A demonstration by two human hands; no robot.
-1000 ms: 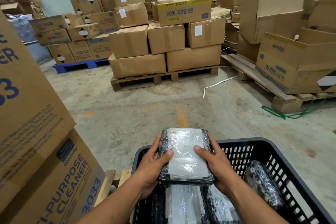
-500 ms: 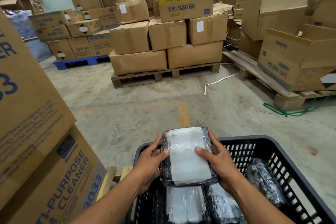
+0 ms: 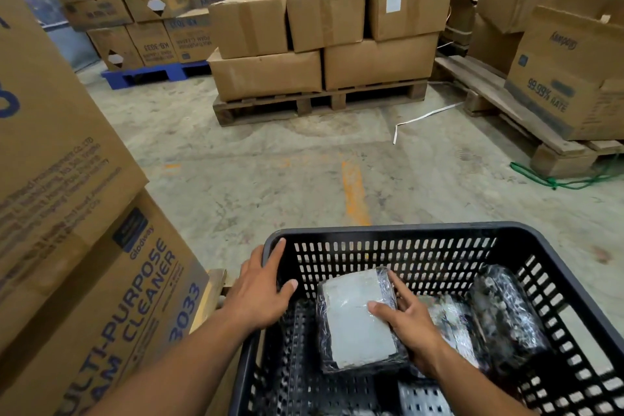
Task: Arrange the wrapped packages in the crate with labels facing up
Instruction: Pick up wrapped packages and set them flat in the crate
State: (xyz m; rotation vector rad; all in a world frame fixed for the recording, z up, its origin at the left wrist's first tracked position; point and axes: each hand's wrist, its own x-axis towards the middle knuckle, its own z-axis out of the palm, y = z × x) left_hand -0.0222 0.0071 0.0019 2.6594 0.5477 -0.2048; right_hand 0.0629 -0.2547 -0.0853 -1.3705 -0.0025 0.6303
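A black slotted plastic crate [image 3: 388, 233] sits low in front of me. Inside it lies a black-wrapped package [image 3: 354, 324] with its white label facing up. My right hand [image 3: 405, 321] rests on the package's right edge, thumb on the label and fingers along its side. My left hand [image 3: 260, 290] lies over the crate's left rim, fingers spread, holding nothing. Against the crate's right wall leans a second wrapped package [image 3: 506, 324], dark side showing. A third package [image 3: 452, 321] lies between them, partly hidden by my right hand.
Stacked "Multi-Purpose Foam Cleaner" cartons [image 3: 84, 246] crowd close on the left. A wooden pallet [image 3: 317, 105] loaded with cardboard boxes stands ahead across the concrete floor. Another pallet [image 3: 506, 111] with cartons runs along the right, with a green cord [image 3: 553, 182] beside it.
Both hands lowered the package from above the crate down into it. My left hand let go and moved to the crate's left rim. My view tipped downward.
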